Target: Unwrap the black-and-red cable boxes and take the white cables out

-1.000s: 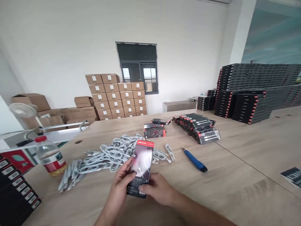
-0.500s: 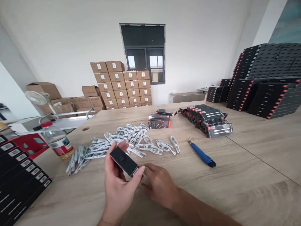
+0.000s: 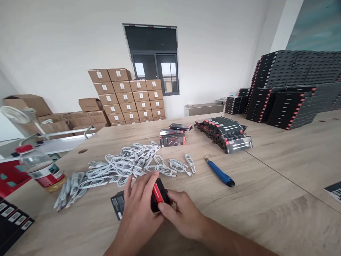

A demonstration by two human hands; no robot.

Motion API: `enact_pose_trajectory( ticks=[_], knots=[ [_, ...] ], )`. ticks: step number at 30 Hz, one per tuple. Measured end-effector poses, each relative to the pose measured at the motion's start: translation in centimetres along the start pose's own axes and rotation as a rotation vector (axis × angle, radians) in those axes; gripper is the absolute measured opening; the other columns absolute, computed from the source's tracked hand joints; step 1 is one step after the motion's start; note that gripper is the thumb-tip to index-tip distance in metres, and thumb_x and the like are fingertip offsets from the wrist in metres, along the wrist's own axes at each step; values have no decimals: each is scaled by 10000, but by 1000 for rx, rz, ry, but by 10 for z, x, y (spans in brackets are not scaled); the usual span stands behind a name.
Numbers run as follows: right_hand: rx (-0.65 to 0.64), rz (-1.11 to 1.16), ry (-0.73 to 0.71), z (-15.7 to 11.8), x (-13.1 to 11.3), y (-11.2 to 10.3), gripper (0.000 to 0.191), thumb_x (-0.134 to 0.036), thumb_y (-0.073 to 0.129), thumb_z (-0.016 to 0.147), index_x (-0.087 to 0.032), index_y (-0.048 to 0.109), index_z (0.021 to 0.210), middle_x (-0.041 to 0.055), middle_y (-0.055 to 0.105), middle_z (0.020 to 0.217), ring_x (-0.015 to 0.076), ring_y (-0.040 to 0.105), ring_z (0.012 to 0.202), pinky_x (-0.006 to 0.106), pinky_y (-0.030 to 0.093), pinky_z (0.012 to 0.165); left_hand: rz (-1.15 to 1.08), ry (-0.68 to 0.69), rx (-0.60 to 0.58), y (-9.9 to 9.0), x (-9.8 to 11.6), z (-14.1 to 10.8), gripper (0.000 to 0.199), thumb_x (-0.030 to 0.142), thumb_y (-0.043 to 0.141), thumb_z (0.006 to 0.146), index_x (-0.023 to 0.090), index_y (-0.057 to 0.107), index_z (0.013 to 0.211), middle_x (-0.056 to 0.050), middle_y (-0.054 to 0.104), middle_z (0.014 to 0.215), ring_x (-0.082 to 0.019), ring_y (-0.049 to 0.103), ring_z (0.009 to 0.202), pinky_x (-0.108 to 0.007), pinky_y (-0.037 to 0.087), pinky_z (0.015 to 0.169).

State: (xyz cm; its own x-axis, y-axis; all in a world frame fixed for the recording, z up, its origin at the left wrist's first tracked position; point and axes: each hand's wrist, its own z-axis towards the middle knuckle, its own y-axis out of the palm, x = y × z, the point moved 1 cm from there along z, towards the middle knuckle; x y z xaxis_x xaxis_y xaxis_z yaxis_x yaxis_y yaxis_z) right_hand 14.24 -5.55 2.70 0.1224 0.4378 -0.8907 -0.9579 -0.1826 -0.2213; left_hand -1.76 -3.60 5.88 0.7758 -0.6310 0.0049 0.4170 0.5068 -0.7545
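Observation:
Between my two hands is a small black box (image 3: 160, 190) with a red band along its end. My left hand (image 3: 142, 199) wraps over it, hiding much of its length; the printed side shows left of that hand. My right hand (image 3: 183, 213) pinches the box's right end between thumb and fingers. A pile of coiled white cables (image 3: 128, 160) lies just beyond my hands. To the right rests a blue utility knife (image 3: 220, 173).
Several similar boxes (image 3: 172, 139) stand behind the cables, and a row of more packaged boxes (image 3: 226, 131) leans at the back right. A drink bottle (image 3: 41, 169) stands left. Tall black box stacks (image 3: 285, 110) rise at right; cartons (image 3: 128, 96) line the wall.
The box has been turned, so its red-banded end now faces up and right instead of its plain black side. My left hand has moved over it. The whole view has shifted to the right.

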Motion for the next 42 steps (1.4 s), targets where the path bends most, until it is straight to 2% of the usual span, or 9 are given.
enact_pose_trajectory(
  ticks=[4, 7, 12, 16, 24, 28, 35, 39, 42],
  knots=[
    [-20, 18, 27, 0, 4, 1, 346, -495, 555, 963, -179, 679, 897, -20, 573, 741, 124, 473, 657, 249, 375, 619, -9, 14, 4, 1, 1, 1, 705, 163, 615, 725, 216, 413, 1399, -112, 652, 1273, -294, 600, 1222, -488, 99, 1237],
    [-36, 102, 23, 0, 2, -1, 316, -456, 533, 972, -192, 706, 956, -3, 634, 809, 148, 539, 724, 259, 431, 684, -29, 31, -13, -1, -2, 1, 698, 170, 628, 721, 222, 426, 1387, -98, 670, 1251, -288, 623, 1192, -480, 123, 1233],
    [-28, 173, 29, 3, -3, -3, 278, -223, 547, 899, -224, 716, 1120, 8, 705, 949, 179, 619, 868, 287, 482, 809, -59, 41, -48, -3, -2, 0, 676, 121, 608, 683, 220, 474, 1338, -81, 691, 1198, -272, 654, 1133, -493, 130, 1230],
    [-31, 166, 84, 4, -3, -1, 326, -114, 530, 805, -209, 733, 1042, -6, 700, 890, 167, 612, 821, 276, 482, 764, -78, 47, -91, -3, 1, 0, 692, 116, 608, 653, 224, 477, 1324, -84, 689, 1216, -272, 649, 1146, -502, 94, 1237],
    [-7, 200, 177, 5, 6, 1, 260, -91, 542, 702, -172, 696, 895, -19, 677, 822, 160, 615, 792, 255, 469, 706, -138, 64, -161, -3, 6, 0, 599, 105, 613, 679, 243, 505, 1252, -57, 703, 1225, -258, 651, 1160, -508, 69, 1243],
    [-9, 263, 200, 6, 7, 0, 220, -105, 533, 668, -177, 663, 829, -24, 668, 796, 171, 635, 805, 268, 484, 737, -166, 67, -173, -2, 9, -2, 554, 169, 658, 734, 244, 522, 1266, -76, 710, 1223, -276, 648, 1174, -533, 113, 1240],
    [-16, 340, 229, 9, 8, 1, 184, -127, 530, 668, -178, 653, 795, -17, 673, 767, 185, 650, 798, 282, 477, 736, -119, 86, -175, 1, 5, -5, 761, 220, 711, 715, 242, 442, 1426, -108, 588, 1454, -312, 570, 1313, -554, 74, 1255],
    [-12, 313, 231, 8, 11, 3, 180, -128, 528, 644, -181, 645, 769, -26, 663, 753, 164, 630, 759, 264, 463, 703, -155, 71, -154, 0, 8, -2, 577, 202, 703, 697, 230, 541, 1250, -88, 707, 1257, -289, 649, 1199, -517, 72, 1256],
    [23, 257, 256, 8, 13, 3, 184, -131, 516, 607, -179, 628, 744, -26, 644, 735, 153, 595, 716, 261, 459, 672, -182, 77, -150, 0, 12, -1, 557, 181, 697, 684, 233, 536, 1214, -67, 733, 1169, -268, 681, 1123, -499, 83, 1254]
  ],
)
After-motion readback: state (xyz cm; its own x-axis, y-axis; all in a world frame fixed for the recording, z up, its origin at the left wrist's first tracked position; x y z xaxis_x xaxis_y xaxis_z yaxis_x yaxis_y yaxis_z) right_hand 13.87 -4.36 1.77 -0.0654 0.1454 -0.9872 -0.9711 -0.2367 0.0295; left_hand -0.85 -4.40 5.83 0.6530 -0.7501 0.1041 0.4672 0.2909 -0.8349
